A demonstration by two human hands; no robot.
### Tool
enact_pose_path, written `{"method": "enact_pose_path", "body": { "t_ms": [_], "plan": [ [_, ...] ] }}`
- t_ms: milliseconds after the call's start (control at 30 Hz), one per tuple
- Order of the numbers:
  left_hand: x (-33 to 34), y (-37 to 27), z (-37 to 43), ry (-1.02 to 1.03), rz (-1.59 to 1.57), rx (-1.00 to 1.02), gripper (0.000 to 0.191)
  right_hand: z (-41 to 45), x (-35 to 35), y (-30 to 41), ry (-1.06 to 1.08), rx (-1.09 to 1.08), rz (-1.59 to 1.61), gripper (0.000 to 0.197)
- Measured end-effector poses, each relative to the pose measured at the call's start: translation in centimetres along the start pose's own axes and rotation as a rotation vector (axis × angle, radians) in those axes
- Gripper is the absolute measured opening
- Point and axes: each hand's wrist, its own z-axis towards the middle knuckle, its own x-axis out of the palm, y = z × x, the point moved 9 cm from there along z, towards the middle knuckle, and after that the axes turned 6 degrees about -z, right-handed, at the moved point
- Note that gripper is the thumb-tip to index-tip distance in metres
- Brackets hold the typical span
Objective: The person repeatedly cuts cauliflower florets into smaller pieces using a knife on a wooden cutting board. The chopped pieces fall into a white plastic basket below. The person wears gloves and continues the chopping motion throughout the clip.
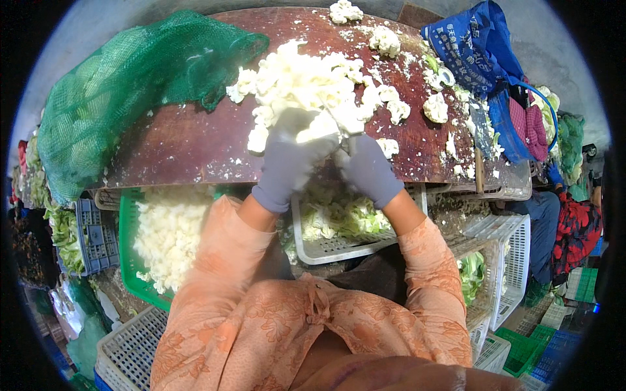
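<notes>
Both hands wear grey gloves and work close together at the table's near edge. My left hand (293,156), blurred, is closed around a cauliflower piece (318,128). Close beside it, my right hand (364,163) grips what looks like a small knife (333,117); its thin blade points away from me, and the handle is hidden in the glove. Just beyond the hands lies a heap of white cauliflower florets (303,80), overexposed in bright light. Several loose florets (398,111) are scattered to the right on the reddish-brown tabletop (186,141).
A green mesh sack (122,93) of round heads covers the table's left. At right lie a cleaver (481,129) and a blue bag (464,49). Below are a green basket (128,244) of florets and a white crate (313,258) of leafy trimmings. A person (577,229) sits far right.
</notes>
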Motion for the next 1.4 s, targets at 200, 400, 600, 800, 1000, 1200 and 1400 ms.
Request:
{"method": "enact_pose_path", "body": {
  "t_ms": [200, 400, 600, 800, 1000, 1200, 1400],
  "plan": [
    [-0.9, 2.7, 1.5, -0.003, -0.261, -0.106, 0.033, -0.3, 1.8, -4.7, 0.267, 0.394, 0.960, 0.015],
    [-1.4, 4.6, 1.8, 0.070, -0.159, -0.133, 0.028, 0.9, -1.8, -6.1, 0.141, 0.306, 0.417, 0.038],
    [-0.9, 3.8, 2.1, 0.106, -0.240, -0.111, 0.028, -0.1, -3.9, -2.9, -0.004, 0.157, 0.263, 0.064],
    [-0.3, 1.8, 1.2, 0.191, 0.050, -0.006, 0.025, -0.7, -2.4, -2.2, 0.129, 0.167, 0.078, 0.069],
    [-0.6, 2.6, 1.4, 0.161, -0.190, -0.134, 0.028, -0.1, -1.7, -2.0, 0.019, 0.071, 0.051, 0.060],
    [1.0, -1.5, -0.4, 0.438, 0.822, 0.725, 0.024, 2.2, 0.4, -2.4, 0.201, 0.103, 0.157, 0.043],
    [0.2, 2.6, 2.1, 0.404, -0.659, -0.294, 0.037, 5.3, 3.1, -1.1, 0.483, -0.188, 0.132, 0.017]
  ]
}}
